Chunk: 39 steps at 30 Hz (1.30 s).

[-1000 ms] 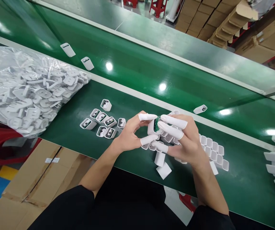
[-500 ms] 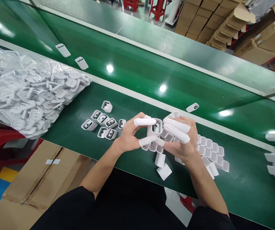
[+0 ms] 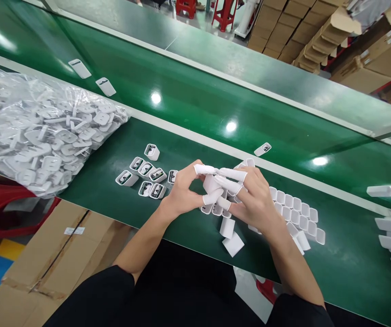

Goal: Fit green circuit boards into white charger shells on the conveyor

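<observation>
"What is each grip doing?"

"The left grip pinches a white box, and the right grip has its fingers on it too."

"So where is the box?"

"Between the two grips, above the desk."

"What else is near?"

"Filled boxes sit left of the left grip, with a bag farther left. White cups stand right of the right grip."

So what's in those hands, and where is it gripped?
A white case: the left hand pinches its outer sides between thumb and finger. The right hand reaches fingers over one end; its exact grip is hidden.
</observation>
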### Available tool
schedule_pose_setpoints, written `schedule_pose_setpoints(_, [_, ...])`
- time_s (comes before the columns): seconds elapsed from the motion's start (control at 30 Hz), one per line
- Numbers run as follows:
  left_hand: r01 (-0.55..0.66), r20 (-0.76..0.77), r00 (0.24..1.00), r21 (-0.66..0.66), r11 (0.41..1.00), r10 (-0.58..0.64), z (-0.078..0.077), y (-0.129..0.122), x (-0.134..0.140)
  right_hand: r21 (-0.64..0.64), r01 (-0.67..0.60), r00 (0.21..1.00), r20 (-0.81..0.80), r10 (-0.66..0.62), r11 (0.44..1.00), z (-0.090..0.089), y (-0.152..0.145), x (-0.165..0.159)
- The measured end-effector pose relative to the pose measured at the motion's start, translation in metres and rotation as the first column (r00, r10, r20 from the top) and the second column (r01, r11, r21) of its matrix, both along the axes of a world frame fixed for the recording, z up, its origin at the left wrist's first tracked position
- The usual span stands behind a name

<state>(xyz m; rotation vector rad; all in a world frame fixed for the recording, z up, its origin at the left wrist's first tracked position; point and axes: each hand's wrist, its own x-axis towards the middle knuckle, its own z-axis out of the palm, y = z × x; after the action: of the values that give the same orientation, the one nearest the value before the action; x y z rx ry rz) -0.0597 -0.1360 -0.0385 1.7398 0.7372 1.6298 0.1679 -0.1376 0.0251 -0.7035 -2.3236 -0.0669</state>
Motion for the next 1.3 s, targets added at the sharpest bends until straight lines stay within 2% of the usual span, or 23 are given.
schedule_pose_setpoints(0.07, [0.063, -0.008, 0.998, -0.045, 0.997, -0.064, 0.001, 0.0, -0.003, -0.133, -0.045, 0.996, -0.079, 0.034, 0.99, 0.003, 0.0, 0.001])
schedule_pose_setpoints(0.13, [0.166, 0.006, 0.986, -0.094, 0.982, -0.166, 0.003, 0.001, -0.007, -0.299, -0.119, 0.975, -0.218, 0.054, 0.947, 0.007, 0.001, 0.003])
schedule_pose_setpoints(0.23, [0.306, 0.08, 0.952, -0.159, 0.939, -0.297, 0.006, 0.002, -0.008, -0.494, -0.251, 0.907, -0.419, 0.025, 0.832, 0.009, 0.005, 0.008])
schedule_pose_setpoints(0.3, [0.345, 0.148, 0.936, -0.205, 0.916, -0.319, 0.008, 0.001, -0.003, -0.574, -0.31, 0.872, -0.489, -0.014, 0.758, 0.007, 0.008, 0.012])
schedule_pose_setpoints(0.37, [0.316, 0.233, 0.938, -0.266, 0.911, -0.257, 0.011, -0.003, 0.006, -0.63, -0.338, 0.85, -0.523, -0.06, 0.7, 0.004, 0.012, 0.013])
schedule_pose_setpoints(0.43, [0.251, 0.322, 0.936, -0.331, 0.91, -0.141, 0.015, -0.011, 0.017, -0.673, -0.346, 0.837, -0.536, -0.109, 0.654, 0.001, 0.015, 0.013])
schedule_pose_setpoints(0.5, [0.204, 0.393, 0.919, -0.379, 0.903, -0.043, 0.019, -0.02, 0.027, -0.697, -0.365, 0.827, -0.547, -0.129, 0.617, 0.001, 0.016, 0.012])
schedule_pose_setpoints(0.6, [0.206, 0.466, 0.885, -0.42, 0.884, 0.015, 0.025, -0.033, 0.039, -0.706, -0.41, 0.808, -0.574, -0.129, 0.578, 0.006, 0.013, 0.009])
schedule_pose_setpoints(0.7, [0.203, 0.491, 0.869, -0.468, 0.86, 0.062, 0.029, -0.043, 0.048, -0.737, -0.42, 0.788, -0.586, -0.189, 0.53, 0.013, 0.007, 0.006])
schedule_pose_setpoints(0.87, [0.13, 0.473, 0.869, -0.499, 0.857, 0.144, 0.035, -0.049, 0.06, -0.775, -0.49, 0.739, -0.612, -0.282, 0.399, 0.023, 0.001, 0.0])
schedule_pose_setpoints(0.93, [0.106, 0.462, 0.872, -0.504, 0.857, 0.164, 0.037, -0.05, 0.063, -0.774, -0.509, 0.727, -0.621, -0.293, 0.377, 0.025, -0.001, -0.002])
schedule_pose_setpoints(1.0, [0.094, 0.46, 0.87, -0.507, 0.857, 0.177, 0.039, -0.051, 0.066, -0.77, -0.517, 0.721, -0.627, -0.294, 0.373, 0.026, -0.002, -0.002])
schedule_pose_setpoints(1.07, [0.082, 0.466, 0.863, -0.51, 0.856, 0.195, 0.041, -0.053, 0.068, -0.758, -0.513, 0.716, -0.637, -0.286, 0.403, 0.027, -0.003, -0.001])
schedule_pose_setpoints(1.13, [0.063, 0.472, 0.854, -0.51, 0.858, 0.218, 0.043, -0.055, 0.07, -0.732, -0.483, 0.72, -0.644, -0.258, 0.48, 0.026, -0.002, 0.001])
schedule_pose_setpoints(1.23, [0.038, 0.491, 0.832, -0.515, 0.857, 0.258, 0.046, -0.058, 0.071, -0.657, -0.396, 0.751, -0.634, -0.184, 0.642, 0.028, -0.002, 0.006])
schedule_pose_setpoints(1.3, [0.024, 0.495, 0.821, -0.527, 0.85, 0.283, 0.047, -0.059, 0.071, -0.614, -0.357, 0.785, -0.606, -0.13, 0.704, 0.03, -0.002, 0.01])
